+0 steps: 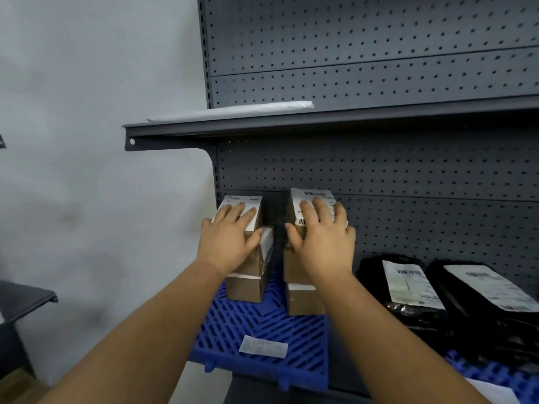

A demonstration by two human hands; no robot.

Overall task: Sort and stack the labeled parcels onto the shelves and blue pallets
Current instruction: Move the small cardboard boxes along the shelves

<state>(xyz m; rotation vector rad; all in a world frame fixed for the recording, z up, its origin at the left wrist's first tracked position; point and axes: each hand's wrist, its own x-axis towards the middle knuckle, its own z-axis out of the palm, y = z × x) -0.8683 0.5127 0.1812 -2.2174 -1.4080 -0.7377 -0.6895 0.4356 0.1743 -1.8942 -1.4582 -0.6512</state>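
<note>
So we've got two stacks of cardboard parcels on the blue pallet (262, 325), long axes running back toward the pegboard. Our left hand (227, 243) lies flat, fingers spread, on the left stack (248, 258); our right hand (323, 237) does the same on the right stack (303, 258). Nothing's gripped. Each stack sits directly under its own hand, so either can push.

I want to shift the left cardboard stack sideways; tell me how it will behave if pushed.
The left stack of boxes looks stiff but uneven, so upper boxes may slide or tip. The left hand rests flat on top, which should steady it. The ribbed blue pallet could catch the bottom box.
</note>
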